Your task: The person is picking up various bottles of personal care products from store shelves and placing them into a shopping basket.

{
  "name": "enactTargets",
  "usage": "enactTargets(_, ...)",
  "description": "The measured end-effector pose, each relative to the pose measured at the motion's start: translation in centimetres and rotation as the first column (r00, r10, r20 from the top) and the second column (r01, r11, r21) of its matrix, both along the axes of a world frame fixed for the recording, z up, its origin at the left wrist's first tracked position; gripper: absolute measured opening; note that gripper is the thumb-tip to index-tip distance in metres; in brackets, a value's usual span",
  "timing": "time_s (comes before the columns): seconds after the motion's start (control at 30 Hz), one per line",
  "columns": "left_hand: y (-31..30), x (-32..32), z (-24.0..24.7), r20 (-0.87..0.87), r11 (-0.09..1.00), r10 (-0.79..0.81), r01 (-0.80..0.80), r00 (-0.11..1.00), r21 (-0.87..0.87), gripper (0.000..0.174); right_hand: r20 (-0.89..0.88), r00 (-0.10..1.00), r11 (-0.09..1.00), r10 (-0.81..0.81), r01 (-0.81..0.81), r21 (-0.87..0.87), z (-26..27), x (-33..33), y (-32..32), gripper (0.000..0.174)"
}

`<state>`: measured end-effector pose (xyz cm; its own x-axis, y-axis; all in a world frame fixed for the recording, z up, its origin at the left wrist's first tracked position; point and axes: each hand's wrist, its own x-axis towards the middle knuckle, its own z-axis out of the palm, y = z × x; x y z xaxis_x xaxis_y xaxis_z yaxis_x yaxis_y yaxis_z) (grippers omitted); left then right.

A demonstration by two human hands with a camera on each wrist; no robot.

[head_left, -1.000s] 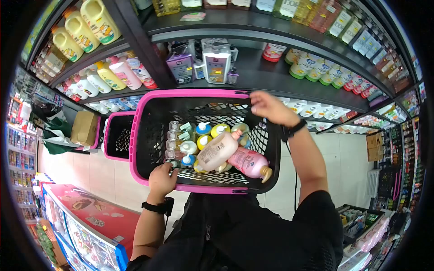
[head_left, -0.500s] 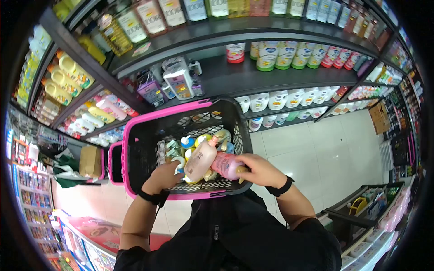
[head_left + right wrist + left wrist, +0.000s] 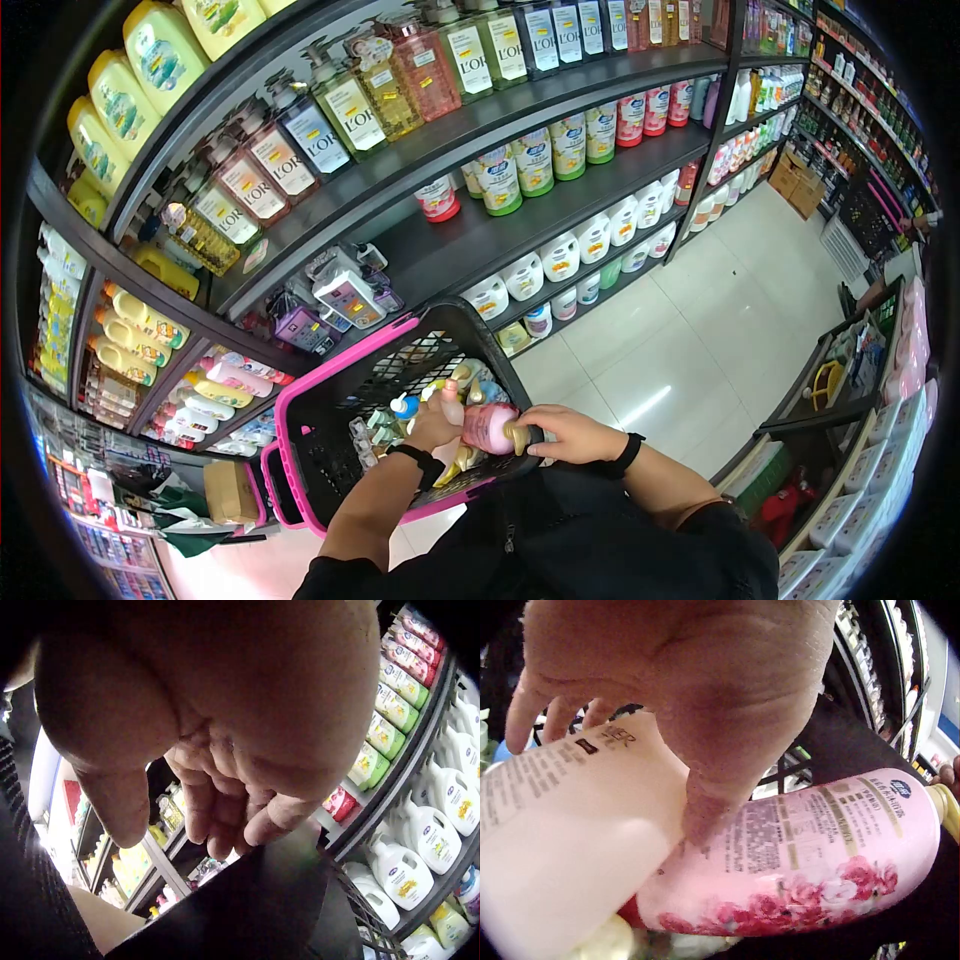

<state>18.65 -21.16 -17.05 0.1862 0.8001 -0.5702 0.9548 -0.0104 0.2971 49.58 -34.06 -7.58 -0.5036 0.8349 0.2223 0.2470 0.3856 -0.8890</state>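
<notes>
In the basket [image 3: 283,455], my left hand [image 3: 432,428] grips a pale beige pump bottle [image 3: 577,825]. The left wrist view shows the thumb along its near side and the fingers over its far side. A pink rose-print pump bottle [image 3: 810,862] lies on its side against it, its gold pump [image 3: 517,436] toward my right hand [image 3: 572,435]. That hand hovers at the basket's right rim beside the pump. Its thumb stands apart from loosely bent fingers [image 3: 217,817], with nothing between them. Beneath lie more pump bottles, one with a blue top [image 3: 405,405].
Dark shelves [image 3: 450,240] in front carry rows of bottles, with white jugs [image 3: 560,257] on a lower one. At the left stands a cardboard box [image 3: 230,492]. Pale floor tiles [image 3: 680,340] stretch to the right, past which is a bin of goods [image 3: 830,385].
The view has swung to the right. My left hand moved from the basket's near edge onto the beige bottle. My right hand came down from the far rim to beside the pink bottle's pump.
</notes>
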Motion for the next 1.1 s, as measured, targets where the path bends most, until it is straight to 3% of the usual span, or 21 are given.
enactTargets(0.23, -0.2, 1.2, 0.9, -0.027, 0.996, 0.090, -0.090, 0.996, 0.007, 0.113, -0.006, 0.999, 0.998, 0.033, -0.033, -0.047, -0.1, 0.3, 0.5, 0.044)
enactTargets(0.37, -0.6, 0.4, -0.1, 0.054, 0.994, 0.052, -0.056, 0.997, 0.089, 0.110, -0.005, 1.000, 0.999, 0.012, -0.012, -0.033, 0.0, 0.0, 0.5, 0.040)
enactTargets(0.57, 0.6, -1.2, -1.6, 0.114, 0.995, 0.050, -0.059, 0.992, 0.084, 0.114, -0.009, 1.000, 1.000, -0.007, 0.007, -0.005, 0.1, -0.2, 0.5, 0.037)
enactTargets(0.6, 0.9, -0.8, 0.0, 0.101, 0.995, 0.072, -0.078, 0.992, 0.063, 0.115, -0.008, 1.000, 1.000, -0.009, 0.009, -0.002, 0.0, -0.2, 0.5, 0.037)
enactTargets(0.63, 1.0, -1.3, 0.4, 0.194, 0.992, 0.090, -0.104, 0.977, 0.067, 0.112, -0.006, 1.000, 1.000, -0.012, 0.012, 0.001, 0.0, -0.3, 0.4, 0.037)
enactTargets(0.73, 1.7, -3.2, 2.8, 0.424, 0.980, 0.141, -0.188, 0.895, 0.072, 0.096, -0.022, 1.000, 1.000, -0.019, 0.019, 0.011, 0.1, -0.4, 0.3, 0.036)
enactTargets(0.87, 1.1, -5.1, 6.3, 0.665, 0.941, 0.196, -0.329, 0.721, 0.080, 0.091, 0.000, 0.999, 0.998, -0.055, 0.055, 0.030, 0.3, -0.8, 0.0, 0.033)
enactTargets(1.0, -1.0, -5.6, 12.4, 0.911, 0.948, 0.151, -0.318, 0.383, -0.023, 0.090, 0.031, 0.994, 0.995, -0.102, 0.102, -0.010, 0.3, -1.3, -0.2, 0.035)
enactTargets(1.1, -2.8, -6.0, 16.9, 0.942, 0.958, 0.050, -0.283, 0.333, 0.049, 0.090, 0.037, 0.980, 0.978, -0.198, 0.200, -0.068, 1.3, -2.2, -0.6, 0.035)
